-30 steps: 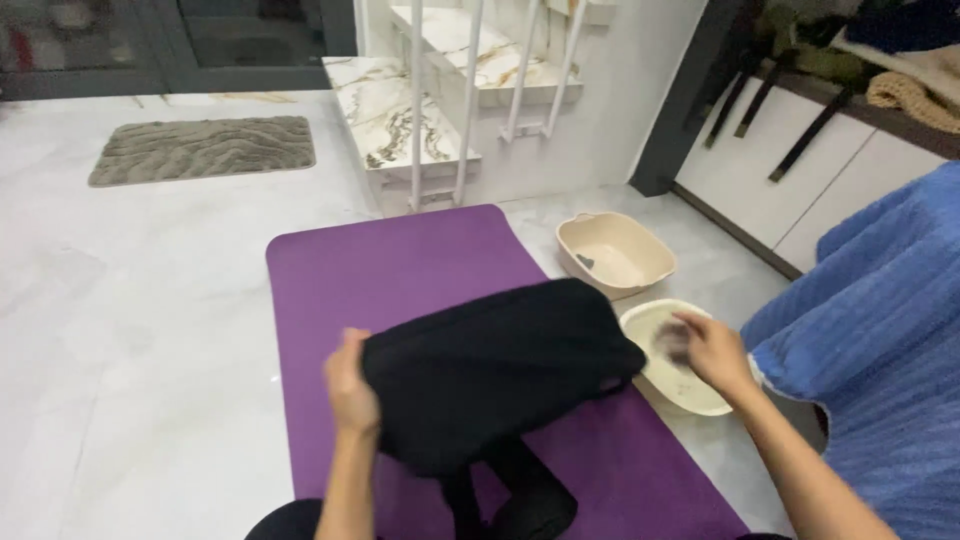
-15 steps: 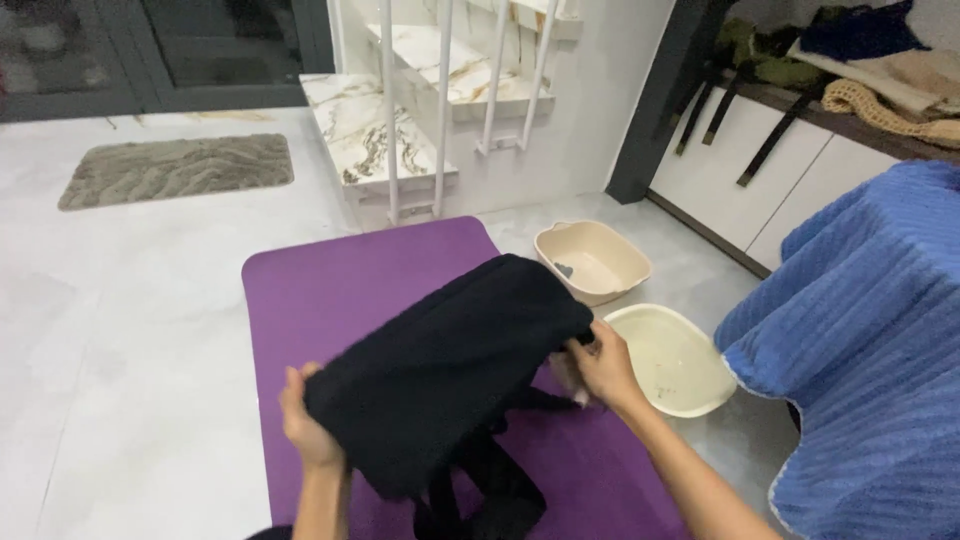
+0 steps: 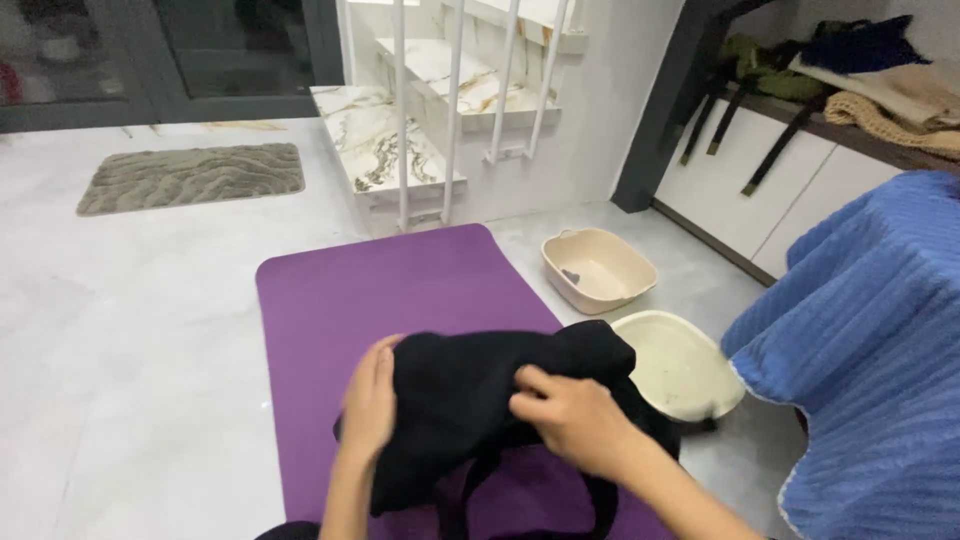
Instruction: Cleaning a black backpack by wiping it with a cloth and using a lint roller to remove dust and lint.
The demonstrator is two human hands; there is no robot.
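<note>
A black folded garment (image 3: 470,410) lies on a purple mat (image 3: 380,290) in the head view. My left hand (image 3: 370,398) presses flat against the garment's left edge, fingers together. My right hand (image 3: 572,417) rests on top of the garment near its right side, fingers curled into the cloth. Black straps or sleeves (image 3: 600,495) trail from under the garment toward me.
Two cream basins stand right of the mat, a rectangular one (image 3: 598,268) and a rounder one (image 3: 680,365). A blue ribbed cloth (image 3: 870,340) covers something at right. White marble stairs (image 3: 400,140) with railings rise behind. A grey rug (image 3: 190,177) lies far left.
My right hand has moved left from the round basin's side onto the top of the garment. The garment has been folded narrower and bunched between both hands.
</note>
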